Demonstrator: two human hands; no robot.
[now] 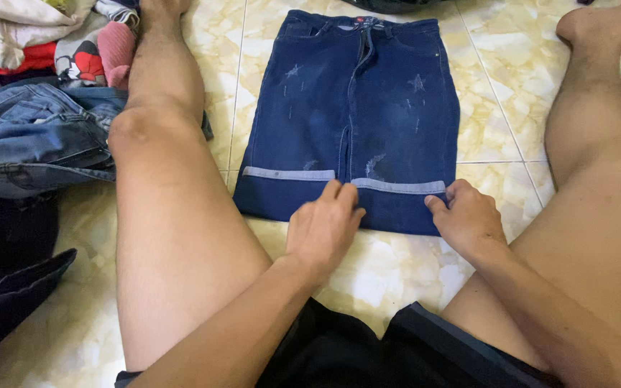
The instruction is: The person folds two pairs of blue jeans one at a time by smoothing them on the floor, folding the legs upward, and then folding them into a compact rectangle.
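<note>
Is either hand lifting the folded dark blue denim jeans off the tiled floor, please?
No, the folded dark blue denim jeans lie flat on the tiled floor.

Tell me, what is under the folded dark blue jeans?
The folded dark blue jeans lie on the cream tiled floor. Both hands, left and right, rest on their near edge. Anything beneath stays hidden.

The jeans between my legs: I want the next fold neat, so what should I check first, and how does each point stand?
1. Dark blue jeans lie flat on the tiled floor: ok.
2. Legs folded up, pale cuffs level with each other: ok.
3. Left hand on the folded edge: ok.
4. Right hand at the right corner: ok.
5. Right hand's grip closed on cloth: cannot tell.
6. Clothes pile apart from the jeans: ok.
</note>
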